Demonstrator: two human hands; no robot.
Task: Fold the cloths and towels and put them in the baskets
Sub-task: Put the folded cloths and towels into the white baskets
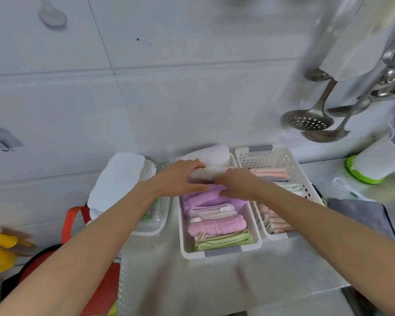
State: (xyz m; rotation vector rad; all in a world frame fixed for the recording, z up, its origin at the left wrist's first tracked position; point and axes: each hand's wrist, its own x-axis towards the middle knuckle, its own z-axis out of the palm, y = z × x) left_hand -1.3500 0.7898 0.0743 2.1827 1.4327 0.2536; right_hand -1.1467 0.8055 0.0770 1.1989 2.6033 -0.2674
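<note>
Both hands, left [180, 176] and right [236, 182], grip a white towel [211, 165] lying crosswise at the far end of the middle basket [221, 252], behind folded purple, pink and green cloths [217, 224].

White baskets [219, 253]; lilac towel [205, 197] at twelve o'clock, pink towel [217, 225] below, green cloth [224, 241] at six. Green-based jug [360, 174] at three o'clock.

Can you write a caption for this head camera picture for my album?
Two hands, left and right, tuck a folded white towel into the middle basket.
</note>
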